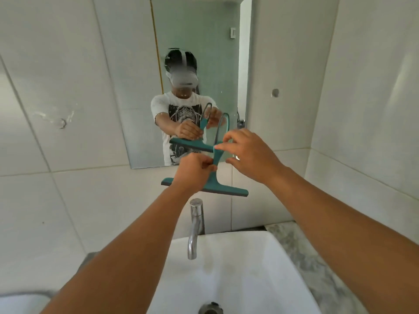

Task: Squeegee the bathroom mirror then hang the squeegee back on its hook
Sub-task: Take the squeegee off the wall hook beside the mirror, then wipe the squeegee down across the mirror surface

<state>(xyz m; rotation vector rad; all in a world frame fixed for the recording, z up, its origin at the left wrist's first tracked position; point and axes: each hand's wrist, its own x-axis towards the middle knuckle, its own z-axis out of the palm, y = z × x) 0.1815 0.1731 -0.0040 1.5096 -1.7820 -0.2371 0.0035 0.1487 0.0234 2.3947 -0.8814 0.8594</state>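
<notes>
A teal squeegee [226, 191] with a grey rubber blade hangs blade-down in front of the lower edge of the mirror [192, 30], apart from the glass. My left hand [192, 171] is closed around the lower part of its handle, just above the blade. My right hand [251, 152] pinches the handle higher up with thumb and forefinger, below the grey loop at the top. The mirror reflects both hands and the squeegee. A small round metal hook [275, 92] sits on the tiled wall right of the mirror.
A chrome faucet [195, 223] rises directly under the squeegee, over a white basin [272, 257] on a marbled counter [294, 241]. On the left wall there is a small fitting with smeared residue [62, 123]. White tiled walls close in on both sides.
</notes>
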